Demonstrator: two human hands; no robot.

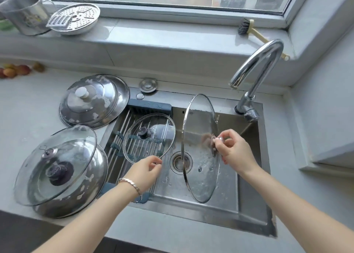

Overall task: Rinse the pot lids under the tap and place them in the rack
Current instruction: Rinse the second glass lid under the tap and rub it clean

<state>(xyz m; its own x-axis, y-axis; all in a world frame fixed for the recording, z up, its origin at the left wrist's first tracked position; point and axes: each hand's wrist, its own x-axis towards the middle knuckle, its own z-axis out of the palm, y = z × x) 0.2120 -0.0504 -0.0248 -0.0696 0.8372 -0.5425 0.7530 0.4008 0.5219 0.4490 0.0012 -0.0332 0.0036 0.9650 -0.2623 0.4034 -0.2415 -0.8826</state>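
Observation:
My right hand (232, 149) pinches the metal knob of a large glass lid (199, 137), held on edge over the sink (251, 210) below the tap (256, 66). A thin stream of water falls by its far rim. My left hand (146, 169) pinches the near rim of a smaller glass lid (151, 135) with a dark knob, which lies on the roll-up rack (122, 130) across the sink's left side. On the counter at left, a glass lid (63, 157) leans on a steel lid (90, 183). Behind them lie stacked steel lids (101, 101) with soap suds.
A sink plug (148, 84) sits behind the rack. The windowsill holds a metal pitcher (24, 15), a steamer plate with a grater (76, 18) and a brush (247, 27). Fruit (15, 70) lies at the far left of the counter. The drain (181, 161) shows in the basin.

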